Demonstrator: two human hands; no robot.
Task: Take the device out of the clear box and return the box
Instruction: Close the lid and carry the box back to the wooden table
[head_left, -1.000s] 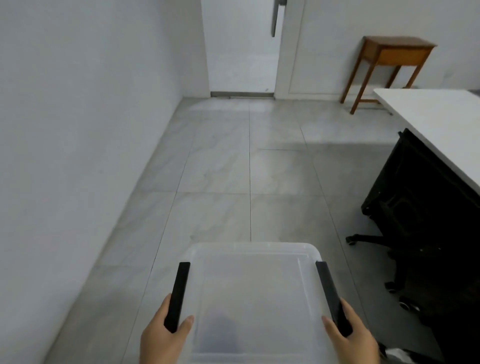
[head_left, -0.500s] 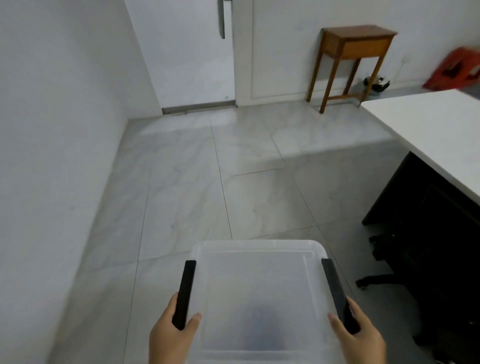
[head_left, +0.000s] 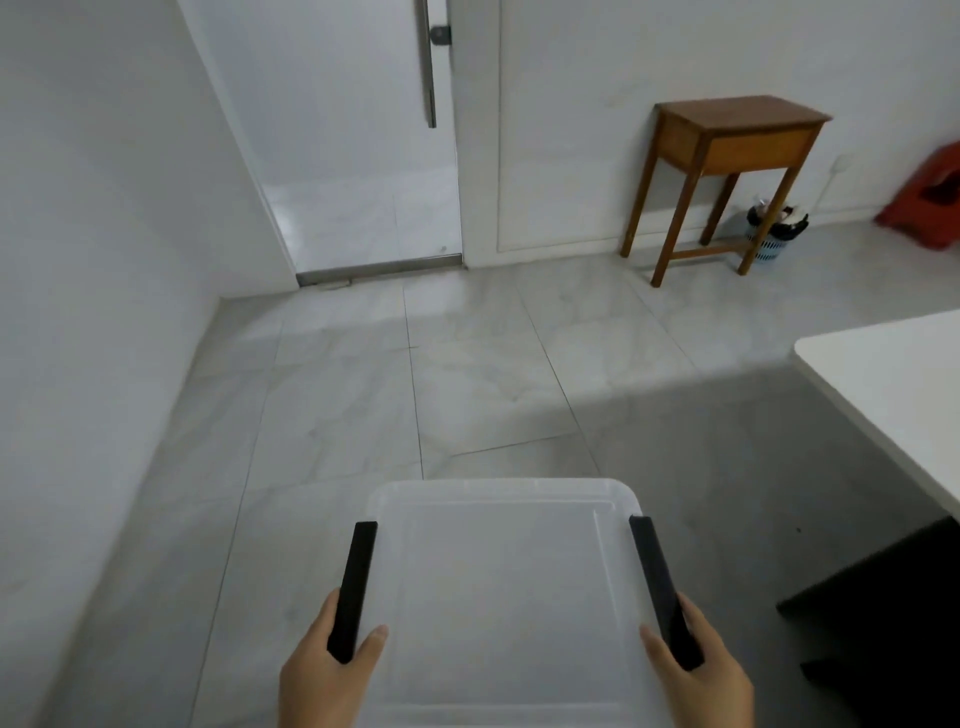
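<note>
Grey marble-patterned floor tiles (head_left: 467, 374) and white walls form the setting. Low in the centre of the view, a clear box (head_left: 506, 597) with its translucent lid on is held above the floor, level and in front of the body. Its contents cannot be made out through the lid. Left hand (head_left: 324, 675) is closed on the black latch (head_left: 354, 587) at the box's left edge, thumb lying on the lid; right hand (head_left: 706, 675) is likewise closed on the black latch (head_left: 662, 587) at the right edge. To the right, a white tabletop (head_left: 893, 389) enters the view. Against the far wall stands a wooden side table (head_left: 727, 156), with a small basket (head_left: 774, 234) beside its legs and a red object (head_left: 930, 192) further right. A glass door (head_left: 363, 156) stands at the far left corner.
</note>
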